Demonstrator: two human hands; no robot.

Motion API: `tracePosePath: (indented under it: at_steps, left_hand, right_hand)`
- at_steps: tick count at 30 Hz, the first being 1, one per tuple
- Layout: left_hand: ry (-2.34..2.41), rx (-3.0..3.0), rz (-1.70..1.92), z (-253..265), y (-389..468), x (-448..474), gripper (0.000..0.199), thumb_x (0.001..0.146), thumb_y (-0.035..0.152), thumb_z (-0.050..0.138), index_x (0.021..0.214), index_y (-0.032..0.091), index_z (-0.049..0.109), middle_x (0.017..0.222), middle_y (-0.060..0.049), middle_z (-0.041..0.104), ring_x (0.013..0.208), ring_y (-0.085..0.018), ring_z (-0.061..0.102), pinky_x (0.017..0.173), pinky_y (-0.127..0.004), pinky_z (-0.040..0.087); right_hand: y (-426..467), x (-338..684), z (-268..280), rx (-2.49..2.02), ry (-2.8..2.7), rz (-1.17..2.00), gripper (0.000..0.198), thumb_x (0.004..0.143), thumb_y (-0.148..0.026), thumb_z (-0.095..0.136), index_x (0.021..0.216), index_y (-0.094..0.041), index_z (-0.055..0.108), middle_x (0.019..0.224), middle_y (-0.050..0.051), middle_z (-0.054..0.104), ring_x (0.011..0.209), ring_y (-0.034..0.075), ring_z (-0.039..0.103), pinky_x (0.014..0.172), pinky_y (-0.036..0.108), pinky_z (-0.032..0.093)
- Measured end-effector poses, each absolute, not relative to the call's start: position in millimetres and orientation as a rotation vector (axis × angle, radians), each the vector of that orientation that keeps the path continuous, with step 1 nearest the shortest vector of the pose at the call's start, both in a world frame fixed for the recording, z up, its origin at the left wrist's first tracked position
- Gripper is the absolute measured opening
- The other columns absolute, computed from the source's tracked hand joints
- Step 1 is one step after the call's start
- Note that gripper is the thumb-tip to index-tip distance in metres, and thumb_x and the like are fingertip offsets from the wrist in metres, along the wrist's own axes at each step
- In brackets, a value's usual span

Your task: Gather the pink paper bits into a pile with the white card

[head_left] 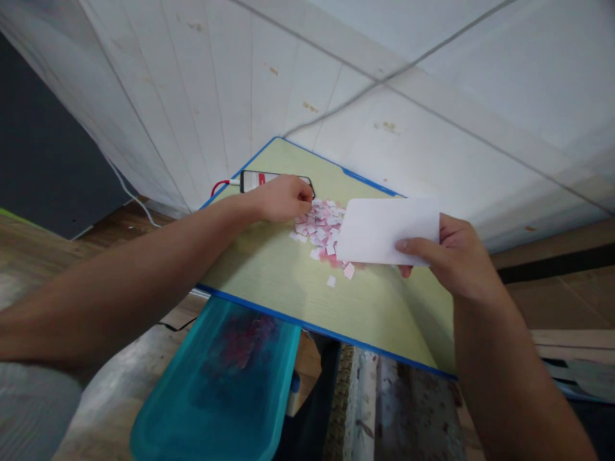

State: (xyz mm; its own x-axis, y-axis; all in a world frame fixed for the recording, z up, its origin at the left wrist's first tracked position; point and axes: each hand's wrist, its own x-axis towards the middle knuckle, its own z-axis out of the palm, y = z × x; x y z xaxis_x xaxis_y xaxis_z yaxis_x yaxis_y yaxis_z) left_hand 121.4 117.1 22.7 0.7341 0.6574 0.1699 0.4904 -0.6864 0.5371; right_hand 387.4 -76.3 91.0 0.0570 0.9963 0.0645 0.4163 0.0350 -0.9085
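My right hand point(449, 253) grips a plain white card point(379, 227) by its right end, thumb on top and fingers beneath. The card's left edge covers part of a loose heap of small pink and white paper squares point(319, 224). At the heap's upper left is my left hand point(288, 198), its fingers curled closed beside the pieces; whatever they may hold is hidden. Two squares lie apart near the heap's lower side. A phone point(250, 181) rests partly behind my left hand, with a red-and-white cable point(221, 184) plugged into its left end.
The yellow-green tabletop point(269, 275) has a blue rim and stands against a white panelled wall point(298, 77). Below its front edge is a teal plastic tub point(211, 416) with reddish residue inside. A grey cord point(355, 96) runs across the wall.
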Motion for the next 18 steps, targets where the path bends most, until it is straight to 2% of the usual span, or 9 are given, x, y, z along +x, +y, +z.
tracePosePath:
  at_steps: [5, 8, 15, 18]
  left_hand:
    - [0.887, 2.454, 0.529, 23.0, 113.3, 122.7, 0.022, 0.072, 0.03, 0.054, 0.071, 0.017, 0.071, 0.066, -0.003, 0.063, 0.064, -0.016, 0.055, 0.06, -0.03, 0.036]
    - [0.898, 2.436, 0.597, 23.0, 109.8, 124.2, 0.021, 0.072, 0.03, 0.055, 0.071, 0.017, 0.071, 0.066, -0.003, 0.064, 0.064, -0.016, 0.054, 0.059, -0.029, 0.036]
    - [0.943, 2.358, 0.784, 19.1, 104.3, 128.2, 0.025, 0.074, 0.031, 0.056, 0.079, 0.015, 0.075, 0.069, -0.004, 0.066, 0.067, -0.016, 0.055, 0.062, -0.028, 0.04]
    - [0.953, 2.356, 0.809, 18.7, 102.2, 129.6, 0.026, 0.075, 0.032, 0.056, 0.08, 0.015, 0.075, 0.068, -0.004, 0.065, 0.066, -0.016, 0.054, 0.062, -0.028, 0.04]
  right_hand:
    - [-100.4, 400.4, 64.0, -1.533, -1.185, 0.946, 0.017, 0.073, -0.023, 0.084, 0.081, -0.015, 0.072, 0.064, 0.001, 0.069, 0.045, 0.014, 0.059, 0.039, 0.024, 0.047]
    - [-113.6, 411.9, 47.7, -1.555, -1.061, 0.958, 0.019, 0.071, -0.024, 0.085, 0.084, -0.015, 0.073, 0.068, 0.001, 0.071, 0.045, 0.013, 0.058, 0.04, 0.024, 0.047]
    - [-151.0, 428.3, 42.1, -1.619, -1.044, 0.738, 0.032, 0.068, -0.029, 0.09, 0.093, -0.017, 0.074, 0.079, 0.003, 0.075, 0.055, 0.018, 0.064, 0.043, 0.028, 0.055]
    - [-175.4, 433.0, 44.1, -1.676, -1.033, 0.704, 0.031, 0.069, -0.029, 0.09, 0.093, -0.017, 0.075, 0.076, 0.002, 0.075, 0.053, 0.017, 0.064, 0.044, 0.028, 0.056]
